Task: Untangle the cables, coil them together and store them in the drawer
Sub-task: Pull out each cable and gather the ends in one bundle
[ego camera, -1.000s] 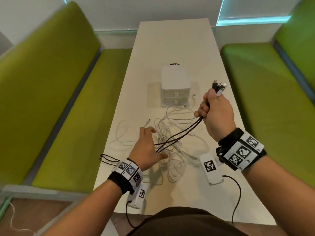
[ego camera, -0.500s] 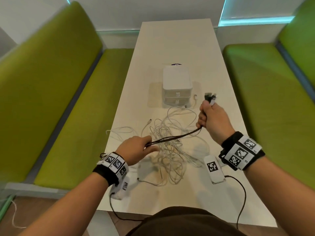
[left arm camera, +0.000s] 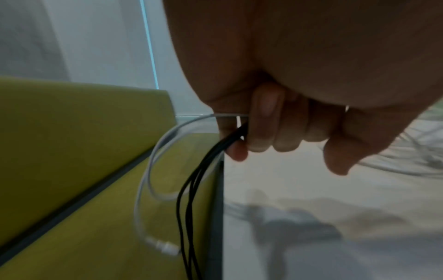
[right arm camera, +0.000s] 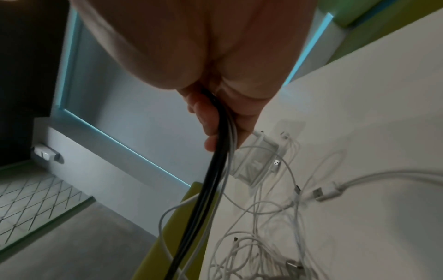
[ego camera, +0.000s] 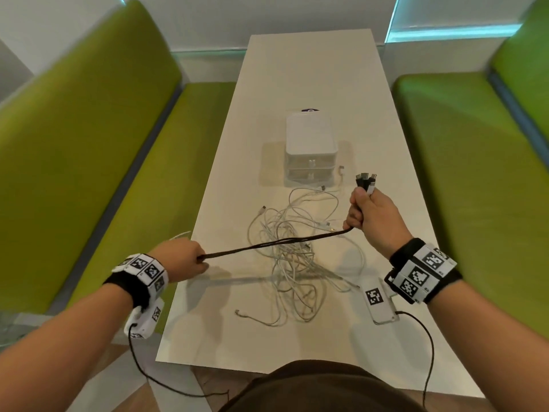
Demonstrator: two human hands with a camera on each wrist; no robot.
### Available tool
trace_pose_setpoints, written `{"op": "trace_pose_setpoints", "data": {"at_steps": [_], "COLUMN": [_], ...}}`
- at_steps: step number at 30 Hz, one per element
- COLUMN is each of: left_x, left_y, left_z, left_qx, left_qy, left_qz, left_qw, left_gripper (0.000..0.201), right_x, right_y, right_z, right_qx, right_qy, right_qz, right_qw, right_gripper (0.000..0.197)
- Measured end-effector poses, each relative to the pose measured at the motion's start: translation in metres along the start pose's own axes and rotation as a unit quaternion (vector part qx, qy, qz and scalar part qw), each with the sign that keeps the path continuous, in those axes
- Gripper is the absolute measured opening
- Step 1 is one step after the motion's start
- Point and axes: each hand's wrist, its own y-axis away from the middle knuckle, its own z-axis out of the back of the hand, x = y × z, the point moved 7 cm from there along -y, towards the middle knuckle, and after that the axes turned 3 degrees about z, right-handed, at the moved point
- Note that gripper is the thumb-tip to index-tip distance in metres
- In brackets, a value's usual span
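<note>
A bundle of black cables (ego camera: 276, 242) runs taut above the table between my two hands. My right hand (ego camera: 367, 214) grips the plug end, with the connectors (ego camera: 366, 180) sticking up out of the fist. At the table's left edge my left hand (ego camera: 190, 260) grips the same bundle (left arm camera: 210, 161) together with a white cable (left arm camera: 148, 170); their tails hang down beside the table. A tangle of white cables (ego camera: 294, 254) lies on the table under the black ones. Beyond it stands a small white drawer unit (ego camera: 310, 150) with both drawers shut.
The white table (ego camera: 312, 69) is long and narrow. Green benches (ego camera: 98, 138) flank it on both sides. Loose white plugs (right arm camera: 321, 192) lie near the drawer unit. Sensor boxes with cords hang from both wrists.
My left hand took hold of the black bundle and slid left along it to the table edge, pulling it straight. My right hand dropped a little with the plugs.
</note>
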Motion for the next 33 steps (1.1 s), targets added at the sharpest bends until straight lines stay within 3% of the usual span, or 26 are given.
{"op": "trace_pose_setpoints", "data": {"at_steps": [4,9,13,15,17,19,21,24,27,29,33], "left_x": [0.035,0.045,0.075,0.076,0.06,0.044,0.028,-0.001,-0.054,-0.094,-0.152], "left_y": [0.001,-0.002,0.0,0.005,0.003,0.001,0.002,0.016,0.033,0.047,0.062], "left_z": [-0.006,-0.022,-0.049,-0.061,-0.06,-0.041,-0.002,0.08,0.136,0.156,0.173], "left_qx": [0.051,0.083,0.141,0.183,0.193,0.178,0.129,-0.011,-0.082,-0.095,-0.112], "left_qy": [-0.031,-0.021,-0.06,-0.029,0.018,0.03,-0.025,-0.043,0.167,0.276,0.423], "left_qz": [0.069,0.093,0.151,0.142,0.104,0.102,0.109,0.115,-0.01,-0.104,-0.223], "left_qw": [0.996,0.992,0.977,0.972,0.976,0.978,0.985,0.992,0.982,0.951,0.871], "left_gripper": [0.026,0.044,0.029,0.023,0.038,0.044,0.036,0.027,0.032,0.029,0.035], "right_x": [0.009,-0.002,0.002,0.004,0.007,0.009,0.014,0.018,0.02,0.023,0.034], "right_y": [-0.002,0.0,-0.002,0.0,0.003,0.004,0.007,0.01,0.014,0.018,0.029], "right_z": [0.014,0.03,0.043,0.041,0.034,0.024,0.009,-0.012,-0.033,-0.048,-0.069], "right_qx": [-0.043,-0.051,-0.081,-0.065,-0.053,-0.036,-0.002,0.041,0.082,0.105,0.153], "right_qy": [0.03,0.104,0.061,0.041,0.022,-0.025,-0.086,-0.118,-0.118,-0.098,-0.039], "right_qz": [0.015,0.009,0.0,0.0,-0.006,-0.019,-0.026,-0.033,-0.023,-0.005,0.036], "right_qw": [0.999,0.993,0.995,0.997,0.998,0.999,0.996,0.992,0.989,0.99,0.987], "right_gripper": [0.03,0.03,0.03,0.03,0.029,0.027,0.009,0.024,0.024,0.026,0.032]}}
